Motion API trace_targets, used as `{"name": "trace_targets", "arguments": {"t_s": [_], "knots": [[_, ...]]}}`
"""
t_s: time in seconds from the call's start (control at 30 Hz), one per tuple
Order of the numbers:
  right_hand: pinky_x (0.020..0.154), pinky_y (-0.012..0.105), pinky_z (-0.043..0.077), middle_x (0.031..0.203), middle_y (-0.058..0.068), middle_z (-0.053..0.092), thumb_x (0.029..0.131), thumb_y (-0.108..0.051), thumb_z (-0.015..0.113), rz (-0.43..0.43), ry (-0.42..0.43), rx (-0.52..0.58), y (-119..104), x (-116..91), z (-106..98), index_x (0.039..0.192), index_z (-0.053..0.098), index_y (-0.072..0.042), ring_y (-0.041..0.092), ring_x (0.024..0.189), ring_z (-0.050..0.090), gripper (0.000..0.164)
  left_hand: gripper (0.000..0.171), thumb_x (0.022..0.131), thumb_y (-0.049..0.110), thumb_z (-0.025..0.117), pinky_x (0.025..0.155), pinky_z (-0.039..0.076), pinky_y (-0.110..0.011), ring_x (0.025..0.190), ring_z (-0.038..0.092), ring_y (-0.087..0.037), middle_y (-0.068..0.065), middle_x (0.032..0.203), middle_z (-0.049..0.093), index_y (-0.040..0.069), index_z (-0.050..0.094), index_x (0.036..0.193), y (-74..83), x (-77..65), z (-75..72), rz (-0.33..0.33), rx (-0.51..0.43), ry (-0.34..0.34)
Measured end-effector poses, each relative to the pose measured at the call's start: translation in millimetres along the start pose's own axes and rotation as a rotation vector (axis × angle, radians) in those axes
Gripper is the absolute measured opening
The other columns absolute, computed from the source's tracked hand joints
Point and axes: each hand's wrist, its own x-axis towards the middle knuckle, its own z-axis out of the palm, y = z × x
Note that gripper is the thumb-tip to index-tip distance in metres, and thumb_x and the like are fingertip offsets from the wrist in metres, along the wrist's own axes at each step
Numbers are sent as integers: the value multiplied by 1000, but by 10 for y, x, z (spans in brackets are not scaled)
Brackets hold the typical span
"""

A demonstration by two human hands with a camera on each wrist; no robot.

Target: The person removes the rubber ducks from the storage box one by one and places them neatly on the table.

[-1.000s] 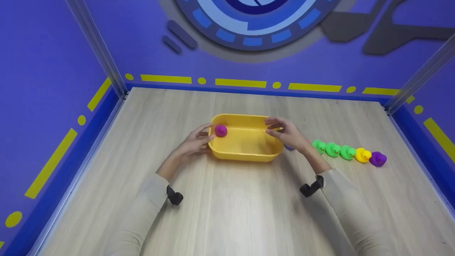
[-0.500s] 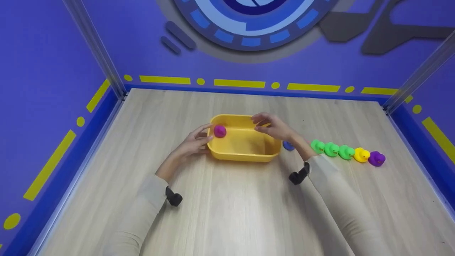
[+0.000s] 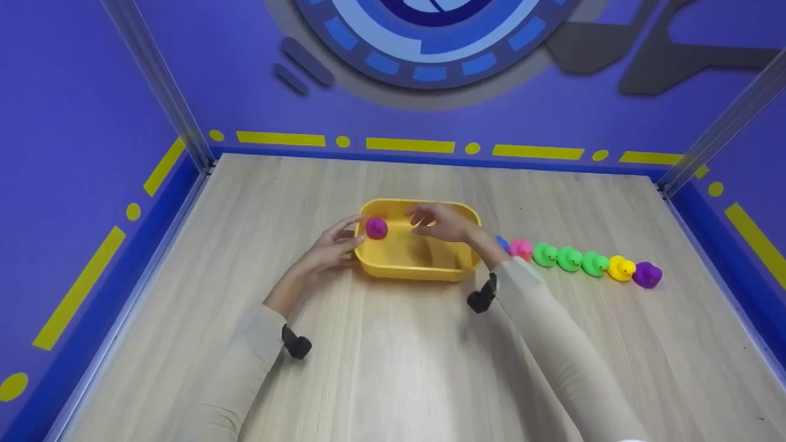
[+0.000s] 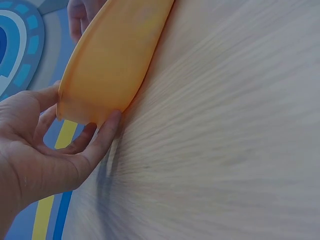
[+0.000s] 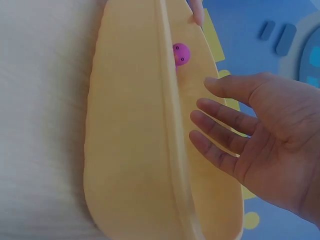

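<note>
A yellow plastic tub (image 3: 412, 273) stands on the table with one magenta toy duck (image 3: 376, 228) inside at its left end. My left hand (image 3: 328, 250) holds that end from outside; in the left wrist view its thumb lies at the rim and the fingers touch the lower part of the end wall. Over the inside of the tub is my right hand (image 3: 445, 224), palm toward the duck, fingers loosely bent and holding nothing. In the right wrist view a gap shows between these fingertips (image 5: 211, 86) and the duck's head (image 5: 181, 55).
A slanting row of toy ducks runs to the right of the tub: a blue one (image 3: 501, 244) partly behind the right wrist, a pink one (image 3: 521, 248), several green (image 3: 569, 258), a yellow (image 3: 621, 268) and a purple (image 3: 647, 274). Blue panel walls (image 3: 393, 116) bound the table.
My right hand has moved left from the tub's right end to above its middle, nearer the magenta duck. The pink and blue ducks have come into sight. My left hand stays at the tub's left end.
</note>
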Motion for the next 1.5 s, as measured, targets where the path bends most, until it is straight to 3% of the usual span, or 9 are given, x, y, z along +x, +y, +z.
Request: {"name": "trace_targets", "arguments": {"t_s": [0.27, 0.7, 0.9, 1.37, 1.5], "knots": [[108, 48, 54, 133, 27, 63, 100, -3, 62, 39, -36, 0, -115, 214, 160, 139, 56, 4, 38, 123, 63, 41, 55, 103, 25, 62, 102, 58, -45, 127, 60, -36, -16, 151, 43, 29, 43, 155, 6, -10, -6, 5, 7, 1], [110, 48, 52, 132, 27, 61, 94, -1, 67, 54, 59, 116, -52, 398, 499, 141, 52, 6, 41, 123, 60, 49, 55, 105, 22, 59, 102, 58, -48, 128, 59, -39, -19, 148, 43, 25, 41, 156, -20, -3, 14, 38, -4, -20], [111, 46, 51, 130, 24, 64, 95, -5, 69, 68, 89, 82, -75, 440, 580, 140, 56, 1, 37, 119, 59, 48, 52, 105, 23, 59, 102, 58, -47, 128, 60, -38, -19, 148, 44, 26, 42, 155, -36, 7, 12, 37, 0, -11], [103, 46, 56, 121, 24, 68, 95, -7, 72, 37, 147, 27, -93, 489, 671, 127, 62, 3, 38, 110, 64, 35, 58, 103, 28, 62, 104, 56, -48, 129, 59, -36, -18, 150, 42, 27, 40, 157, -26, 7, -6, 18, -1, -8], [103, 45, 55, 123, 22, 67, 95, -10, 72, 65, 142, 26, -112, 490, 687, 126, 61, 1, 36, 111, 63, 35, 59, 102, 29, 64, 105, 56, -48, 129, 59, -37, -18, 151, 42, 28, 40, 157, -22, 0, -9, 16, -13, -14]]}}
